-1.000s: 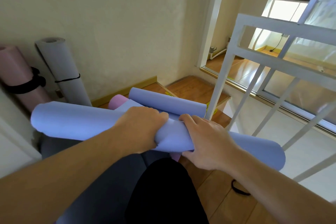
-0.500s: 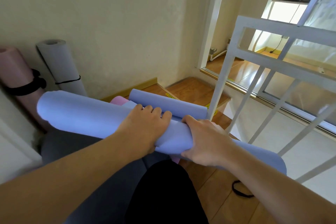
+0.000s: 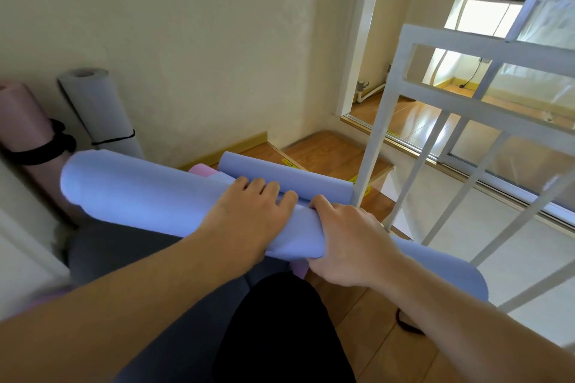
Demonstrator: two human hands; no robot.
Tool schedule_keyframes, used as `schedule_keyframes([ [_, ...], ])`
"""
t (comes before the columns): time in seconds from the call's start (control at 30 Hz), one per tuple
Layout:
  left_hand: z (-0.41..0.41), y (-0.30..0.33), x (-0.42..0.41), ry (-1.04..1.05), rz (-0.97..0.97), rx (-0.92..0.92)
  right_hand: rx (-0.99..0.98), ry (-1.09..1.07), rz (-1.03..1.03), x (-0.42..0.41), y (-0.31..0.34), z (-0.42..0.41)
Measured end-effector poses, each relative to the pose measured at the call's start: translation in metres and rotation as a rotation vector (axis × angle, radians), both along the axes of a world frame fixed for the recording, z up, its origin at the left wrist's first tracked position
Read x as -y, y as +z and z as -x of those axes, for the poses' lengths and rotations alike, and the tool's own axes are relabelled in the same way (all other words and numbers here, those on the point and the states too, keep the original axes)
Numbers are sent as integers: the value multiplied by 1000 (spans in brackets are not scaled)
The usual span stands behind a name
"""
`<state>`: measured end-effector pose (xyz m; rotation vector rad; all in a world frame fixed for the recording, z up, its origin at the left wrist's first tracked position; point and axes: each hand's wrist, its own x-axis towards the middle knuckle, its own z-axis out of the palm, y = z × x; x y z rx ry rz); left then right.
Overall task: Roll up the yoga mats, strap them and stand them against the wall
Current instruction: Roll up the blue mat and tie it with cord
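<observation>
Both hands — left hand (image 3: 249, 214), right hand (image 3: 348, 242) — grip the blue mat (image 3: 140, 193), fingers apparently curled over it.

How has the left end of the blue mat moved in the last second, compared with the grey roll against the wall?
Yes. The blue mat's left end has swung up and rightward, closer to the strapped grey roll, now overlapping its base.

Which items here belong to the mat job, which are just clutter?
Job: blue mat held by left hand and right hand; strapped pink mat and grey mat at the wall; loose black strap on the floor.
Clutter: white railing, doorway cable.
</observation>
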<state>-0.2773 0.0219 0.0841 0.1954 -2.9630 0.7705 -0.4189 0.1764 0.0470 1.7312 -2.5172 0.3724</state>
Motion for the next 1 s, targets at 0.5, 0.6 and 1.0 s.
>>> schedule_keyframes([
  [0.5, -2, -5, -2, 6, -38, 55, -29, -5, -31, 0, -5, -5],
  [0.6, -1, -6, 0, 24, -61, 28, 27, 14, -52, 4, -3, -3],
  [1.0, 0, 1, 7, 75, -310, 97, -206, 5, 67, -3, -22, -6],
])
